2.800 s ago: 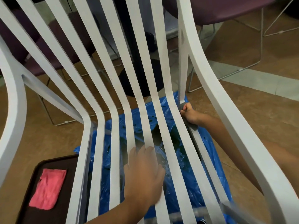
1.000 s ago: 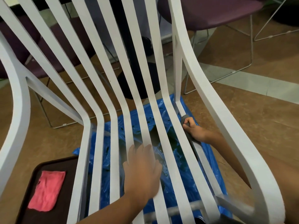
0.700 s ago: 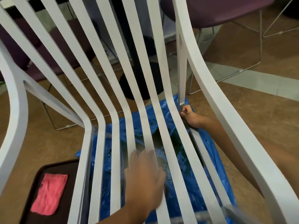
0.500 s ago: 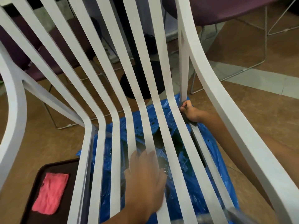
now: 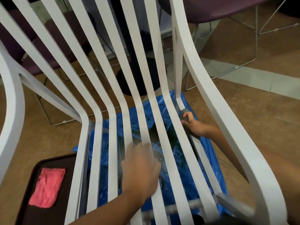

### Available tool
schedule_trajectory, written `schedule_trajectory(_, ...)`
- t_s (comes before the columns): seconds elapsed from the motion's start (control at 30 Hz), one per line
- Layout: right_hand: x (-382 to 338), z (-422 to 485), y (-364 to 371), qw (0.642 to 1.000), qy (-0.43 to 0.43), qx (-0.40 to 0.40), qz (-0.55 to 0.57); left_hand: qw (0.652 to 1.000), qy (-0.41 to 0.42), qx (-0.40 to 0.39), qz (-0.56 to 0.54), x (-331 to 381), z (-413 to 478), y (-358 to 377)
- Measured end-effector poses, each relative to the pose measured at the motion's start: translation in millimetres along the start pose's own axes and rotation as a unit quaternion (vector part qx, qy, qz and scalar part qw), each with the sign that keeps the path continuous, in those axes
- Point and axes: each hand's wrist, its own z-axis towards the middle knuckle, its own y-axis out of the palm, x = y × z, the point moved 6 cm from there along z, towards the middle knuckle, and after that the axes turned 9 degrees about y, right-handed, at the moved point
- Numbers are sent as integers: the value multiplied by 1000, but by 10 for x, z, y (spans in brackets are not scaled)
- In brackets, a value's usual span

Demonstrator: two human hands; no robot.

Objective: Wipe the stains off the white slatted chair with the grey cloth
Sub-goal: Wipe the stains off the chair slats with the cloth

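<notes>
Scene: A person leaned over a white slatted chair (image 5: 211,98), both arms reaching down into its seat, during a stain-wiping job.
Right hand: The right hand (image 5: 194,125) was curled round the grey cloth (image 5: 184,112), pinching it against the outermost seat slat (image 5: 179,101) on that side, just below where the slat bends up into the back.
Grey cloth: Only a small fold showed above the knuckles. The rest was hidden inside the grip, so how far it wrapped round the slat could not be told.
Left hand: The left hand (image 5: 141,169) lay flat across the middle slats, fingers straight and slightly spread, holding nothing and apparently steadying the seat.
Handling: The cloth looked soft and light and would likely bunch or slip unless held pressed to the slat. The chair looked stiff and smooth, its narrow slats probably flexing a little under pressure.
Where to hold: The cloth seemed best gripped folded round one slat between thumb and fingers, with the free palm bracing the neighbouring slats.
Beneath the hands: A blue plastic sheet (image 5: 209,153) covered the floor.
Beside the left forearm: A pink rag (image 5: 47,187) lay on a dark tray (image 5: 26,200).
Beyond both hands: Purple chairs (image 5: 219,8) stood past the chair's back.
</notes>
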Motion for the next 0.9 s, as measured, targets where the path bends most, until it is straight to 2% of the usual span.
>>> schedule_trajectory(0.2, 502, -795, 189, 997, 12, -47, -65, 1000, 3, 9, -3, 16, -25, -17)
schedule_trajectory(0.47, 1029, -1599, 371, 992, 48, -84, -86, 1000, 3, 7, -3, 26, -33, -18)
schedule_trajectory(0.6, 1040, -1543, 350, 985, 47, -120, -116, 1000, 6, 7, -1, 22, -41, -11)
schedule_trajectory(0.9, 580, -884, 174, 997, -6, -60, -46, 1000, 0, -6, 17, 6, -13, 27)
